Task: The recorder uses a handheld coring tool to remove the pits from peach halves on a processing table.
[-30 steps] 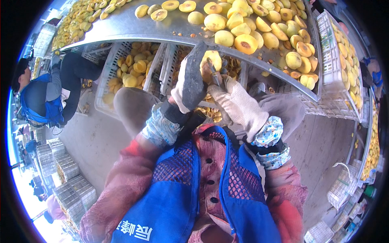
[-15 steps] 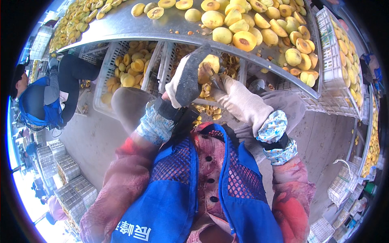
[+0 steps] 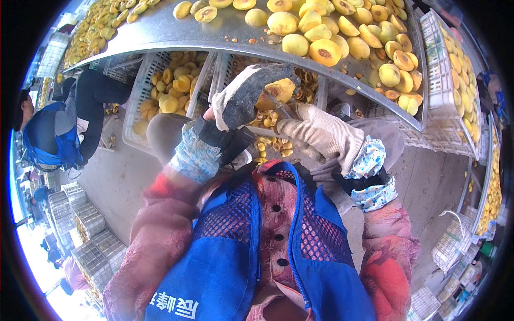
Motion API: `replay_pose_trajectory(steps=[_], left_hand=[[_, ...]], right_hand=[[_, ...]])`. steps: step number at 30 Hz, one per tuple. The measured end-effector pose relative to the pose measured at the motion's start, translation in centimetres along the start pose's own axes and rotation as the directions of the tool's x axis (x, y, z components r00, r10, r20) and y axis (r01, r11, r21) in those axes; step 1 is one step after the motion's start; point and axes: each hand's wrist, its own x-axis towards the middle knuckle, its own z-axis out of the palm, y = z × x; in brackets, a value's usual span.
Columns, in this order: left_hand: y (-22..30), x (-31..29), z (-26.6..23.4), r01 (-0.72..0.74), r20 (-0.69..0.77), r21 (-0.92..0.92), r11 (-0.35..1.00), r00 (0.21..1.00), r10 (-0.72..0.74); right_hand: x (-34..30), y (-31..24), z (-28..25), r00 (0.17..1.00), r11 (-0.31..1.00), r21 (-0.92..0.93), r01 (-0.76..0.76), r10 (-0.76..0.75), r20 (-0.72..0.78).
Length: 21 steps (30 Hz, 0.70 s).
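Note:
My left hand [image 3: 243, 99], in a white glove with a dark grey coated palm, is closed round a yellow peach [image 3: 284, 90] just below the table edge. My right hand [image 3: 324, 131], in a pale knit glove, grips a short metal tool [image 3: 284, 109] with a thin blade, like a small knife. Its tip touches the peach; how deep it sits I cannot tell. Beneath the hands, a crate [image 3: 218, 85] holds cut peach pieces, partly hidden by the gloves. Peach halves [image 3: 325, 52] and whole-looking peaches lie on the metal table [image 3: 235, 40] ahead.
At left below the table stands a white crate [image 3: 134, 115] of peaches. A tall crate [image 3: 444, 101] full of halves is at the right. Fruit scraps [image 3: 273, 147] lie between my knees. Another person [image 3: 53, 128] in a blue vest sits at far left, near stacked crates [image 3: 99, 257].
My left hand has tilted over to the right with the peach, now more level. The blade has come up against the fruit, and my right hand has turned slightly downward.

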Motion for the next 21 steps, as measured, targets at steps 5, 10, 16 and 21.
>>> replay_pose_trajectory(steps=[5,10,16,21], left_hand=[[0.9,0.9,0.8,0.157,-0.026,-0.317,0.935,0.984,-0.174],[-0.2,1.7,1.3,-0.026,-0.240,0.502,0.865,0.956,0.168],[-0.8,-0.2,-2.7,0.120,-0.476,0.664,0.738,0.829,0.294],[6.2,-4.6,-16.2,0.498,-0.602,0.661,0.562,0.798,0.001]], right_hand=[[0.4,1.8,1.2,0.973,0.596,0.803,-0.032,-0.165,0.161],[2.1,2.2,2.6,0.936,0.318,0.946,0.062,-0.349,0.056],[2.6,2.5,1.5,0.983,0.536,0.825,0.178,-0.142,-0.119],[1.0,4.6,0.7,0.965,0.801,0.545,0.249,-0.160,-0.206]])
